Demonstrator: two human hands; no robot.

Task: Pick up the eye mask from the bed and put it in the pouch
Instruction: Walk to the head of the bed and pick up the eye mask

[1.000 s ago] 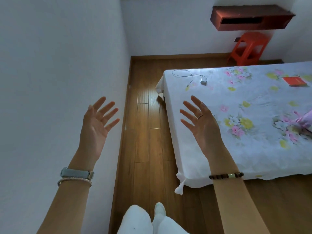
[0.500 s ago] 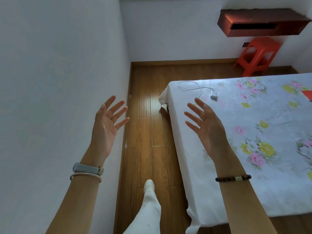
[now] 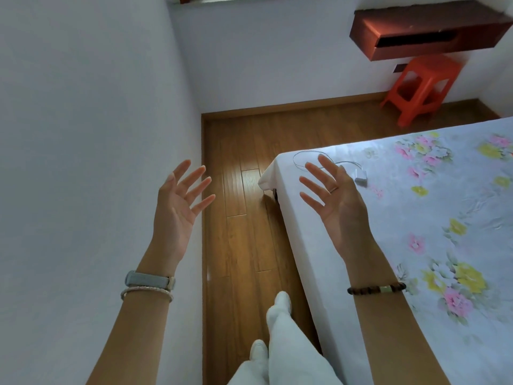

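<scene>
My left hand (image 3: 179, 207) is raised in front of the white wall, palm up, fingers spread, holding nothing. My right hand (image 3: 337, 201) is raised over the near left edge of the bed (image 3: 433, 223), also open and empty, with a ring on one finger. The bed has a white sheet with pink and yellow flowers. Neither the eye mask nor the pouch is in view now.
A white charger with its cable (image 3: 359, 177) lies near the bed's far left corner. A strip of wooden floor (image 3: 244, 218) runs between the wall and the bed. An orange plastic stool (image 3: 422, 87) stands under a dark red wall shelf (image 3: 424, 29).
The view has shifted left and forward along the bed; the red item and pink item on the bed have left the frame. Both hands stay open and raised.
</scene>
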